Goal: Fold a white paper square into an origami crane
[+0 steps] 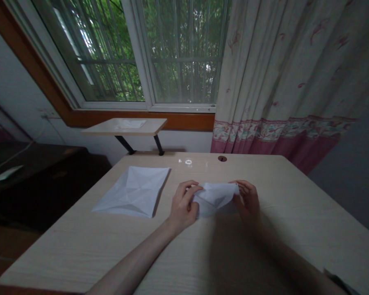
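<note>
A small folded white paper [215, 197] lies near the middle of the pale wooden table [80, 246]. My left hand [184, 205] pinches its left edge with curled fingers. On the other side, my right hand [249, 200] grips the paper's right edge, fingers closed over it. A larger creased white sheet [133, 190] lies flat on the table to the left of both hands, touched by neither.
A small raised shelf [126, 127] on black legs stands at the table's far edge under the window [147, 53]. A curtain [289, 82] hangs at the right. A dark cabinet [33, 172] sits to the left. A round cable hole [222, 158] marks the tabletop.
</note>
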{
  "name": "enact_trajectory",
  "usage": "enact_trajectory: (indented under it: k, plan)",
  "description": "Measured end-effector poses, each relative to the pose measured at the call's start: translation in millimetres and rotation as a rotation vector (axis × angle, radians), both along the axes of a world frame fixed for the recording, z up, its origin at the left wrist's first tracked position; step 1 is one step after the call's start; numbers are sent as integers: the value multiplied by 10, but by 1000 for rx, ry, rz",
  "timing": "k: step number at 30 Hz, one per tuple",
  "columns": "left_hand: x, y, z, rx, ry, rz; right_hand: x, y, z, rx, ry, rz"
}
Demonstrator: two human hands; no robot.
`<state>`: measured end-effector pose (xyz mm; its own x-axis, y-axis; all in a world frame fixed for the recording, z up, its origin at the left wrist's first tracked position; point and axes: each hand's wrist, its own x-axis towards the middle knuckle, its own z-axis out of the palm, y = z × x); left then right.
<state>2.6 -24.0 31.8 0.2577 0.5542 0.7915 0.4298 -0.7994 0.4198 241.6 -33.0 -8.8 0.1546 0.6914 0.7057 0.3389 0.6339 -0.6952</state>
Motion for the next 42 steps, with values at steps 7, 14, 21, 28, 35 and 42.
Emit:
enact_trajectory:
  k: [7, 14, 21, 28, 35, 42]
  plan:
    - [55, 14, -19, -222, -227, -70, 56, 30, 32, 17, 8, 14]
    - [98, 105, -57, -493, -434, -142, 69, 22, 65, -8, -87, -59]
    - [45, 178, -226, -598, -233, -93, 44, 28, 78, -27, -134, -61]
    - [35, 122, -186, -589, 35, -94, 32, 65, 71, -96, -108, -123]
    - [69, 140, -213, -584, 31, -136, 40, 71, 66, -83, -132, -129]
    - [63, 156, -235, -676, -38, -88, 30, 53, 10, -81, -169, -115]
